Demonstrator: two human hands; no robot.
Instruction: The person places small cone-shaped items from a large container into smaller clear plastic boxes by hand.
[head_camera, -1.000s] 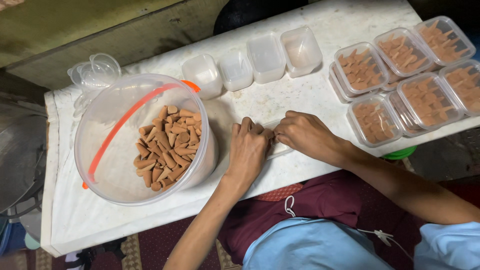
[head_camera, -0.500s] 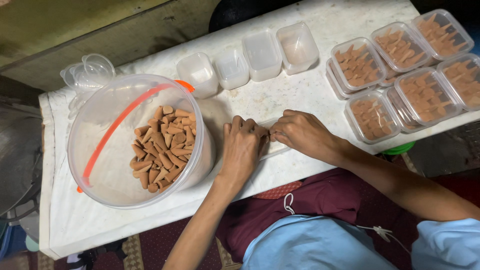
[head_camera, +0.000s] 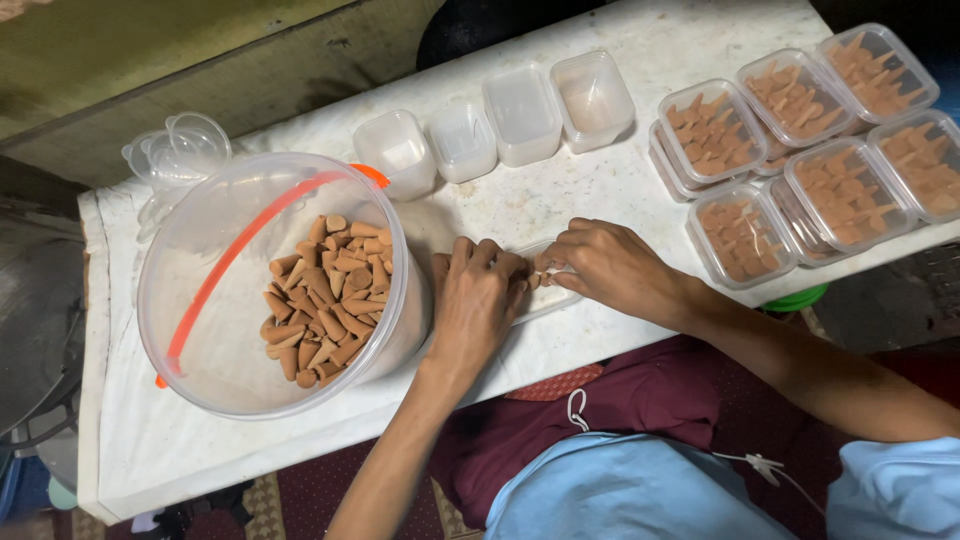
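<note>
At the centre of the frame, the left hand (head_camera: 478, 300) and right hand (head_camera: 612, 268) meet over a small clear box (head_camera: 548, 292) lying on the white worktop (head_camera: 560, 200). Both grips are curled down on it, fingertips pressed together around brown cones; the box is mostly hidden. Left of them stands a clear bucket (head_camera: 280, 285) of cones. 4 empty tubs (head_camera: 495, 125) line the top, filled lidded boxes (head_camera: 810, 150) at upper right.
</note>
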